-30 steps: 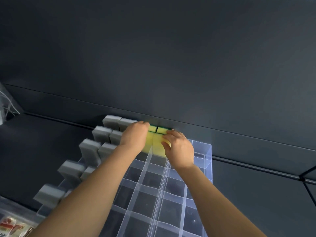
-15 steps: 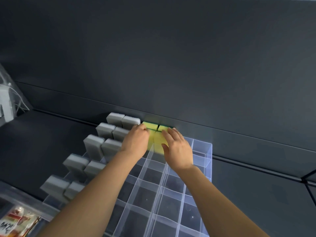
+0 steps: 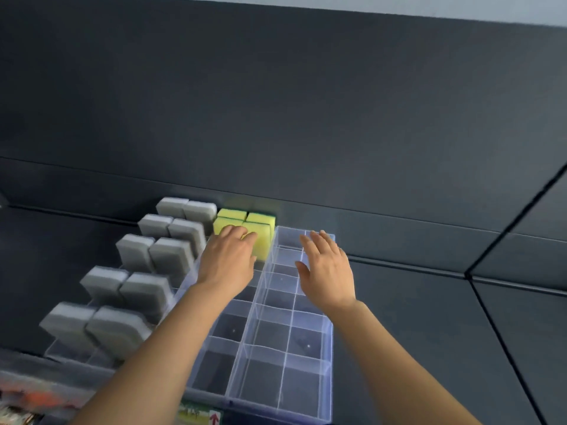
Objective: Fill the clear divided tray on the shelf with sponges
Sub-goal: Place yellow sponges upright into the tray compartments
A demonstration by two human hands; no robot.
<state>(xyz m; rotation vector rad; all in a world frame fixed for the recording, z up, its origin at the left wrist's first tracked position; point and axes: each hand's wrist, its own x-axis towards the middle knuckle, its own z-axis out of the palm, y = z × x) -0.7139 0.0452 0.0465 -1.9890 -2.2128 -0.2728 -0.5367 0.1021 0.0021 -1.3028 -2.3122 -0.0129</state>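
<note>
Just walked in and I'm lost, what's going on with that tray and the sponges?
A person is stocking a clear divided tray on a dark shelf. Grey sponges stand in rows on the left, and yellow sponges sit in the back middle cells. The left hand rests on the yellow sponges; the right hand hovers open above the right-hand cells. Most middle and right compartments are empty.

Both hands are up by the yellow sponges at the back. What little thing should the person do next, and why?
Probably pull the left hand off and go fetch more sponges. The yellow sponges look seated in their back compartments, the left hand merely rests on them, the right hand is open and holds nothing, and many compartments of the clear tray show bare bottoms.
</note>
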